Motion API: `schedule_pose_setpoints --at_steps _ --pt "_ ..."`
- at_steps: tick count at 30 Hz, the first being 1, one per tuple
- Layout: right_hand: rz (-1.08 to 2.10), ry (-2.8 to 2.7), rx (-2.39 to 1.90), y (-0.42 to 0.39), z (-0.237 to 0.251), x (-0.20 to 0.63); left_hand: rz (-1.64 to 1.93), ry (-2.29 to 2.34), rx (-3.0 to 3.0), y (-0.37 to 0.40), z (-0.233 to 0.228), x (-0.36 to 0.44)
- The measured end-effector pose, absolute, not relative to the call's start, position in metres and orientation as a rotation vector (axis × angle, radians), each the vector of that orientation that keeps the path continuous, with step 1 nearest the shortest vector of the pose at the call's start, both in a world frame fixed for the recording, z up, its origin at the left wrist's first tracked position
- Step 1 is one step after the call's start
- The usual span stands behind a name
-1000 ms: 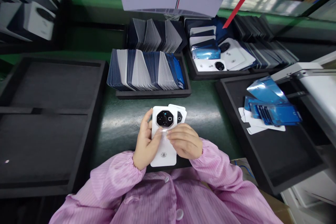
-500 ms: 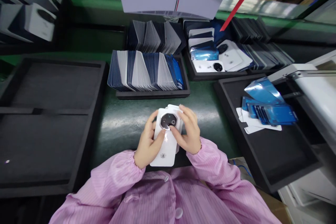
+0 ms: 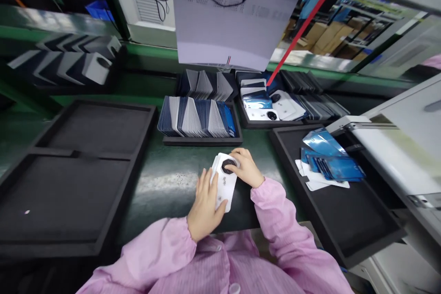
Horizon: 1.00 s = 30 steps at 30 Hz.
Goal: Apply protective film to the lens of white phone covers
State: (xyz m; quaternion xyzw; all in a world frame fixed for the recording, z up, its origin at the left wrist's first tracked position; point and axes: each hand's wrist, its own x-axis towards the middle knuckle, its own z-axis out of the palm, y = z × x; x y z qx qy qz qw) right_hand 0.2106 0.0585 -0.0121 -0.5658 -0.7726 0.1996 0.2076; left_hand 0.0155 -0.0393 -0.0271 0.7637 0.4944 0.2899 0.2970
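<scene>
My left hand point(image 3: 206, 202) is cupped under the lower end of a small stack of white back covers point(image 3: 223, 183), fingers closed around its left edge, holding it just above the green surface point(image 3: 165, 179) in front of my chest. My right hand point(image 3: 246, 169) is curled over the top of the same stack, fingertips pressing at the dark camera ring point(image 3: 229, 165) on the uppermost cover. Both hands are clamped on the stack; neither is free.

I judge the step in hand to be work on that camera ring, either rubbing it down or picking at a film there; I cannot tell which, as the fingertips hide the spot. The next move, as I read it, calls for a steady left grip so the covers below do not fan out, and a light, precise pinch from the right hand at the ring's edge.

Outward, a black tray point(image 3: 203, 140) beyond the stack holds rows of upright panels point(image 3: 196, 121) in white and dark blue. To its right a second tray carries flat white covers point(image 3: 272, 112). Further right, a large black tray point(image 3: 344, 220) holds a loose pile of blue films point(image 3: 332, 165) on white sheets. To my left sits a two-bay foam tray point(image 3: 69, 165).
</scene>
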Motion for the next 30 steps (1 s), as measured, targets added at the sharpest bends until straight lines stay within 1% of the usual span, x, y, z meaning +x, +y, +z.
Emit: schedule_pose_setpoints --at_steps 5,9,12,18,20,22,25,30 --pt "0.769 -2.274 -1.627 0.081 -0.009 0.211 0.548 1.438 2.194 -0.068 -0.045 0.025" --pt "0.972 -2.317 -1.701 0.096 0.002 0.203 0.559 1.435 2.170 -0.067 -0.048 0.028" --pt "1.064 -2.323 -1.676 0.098 0.015 0.199 0.598 1.429 2.082 -0.066 -0.046 0.026" --pt "1.214 -2.251 -1.356 0.067 0.037 0.209 0.663 1.368 1.922 -0.060 -0.028 -0.001" --pt "1.295 -2.047 -1.192 0.055 0.033 0.218 0.701 1.355 1.910 -0.056 -0.016 -0.015" --pt "1.255 -1.912 -1.086 0.046 0.024 0.225 0.788 1.388 1.949 -0.052 -0.005 -0.027" --pt "1.100 -1.913 -1.008 0.039 0.005 0.229 0.921 1.449 2.042 -0.047 0.001 -0.032" --pt "1.071 -1.965 -1.029 0.037 -0.019 0.219 1.144 1.463 1.855 -0.043 -0.014 -0.012"
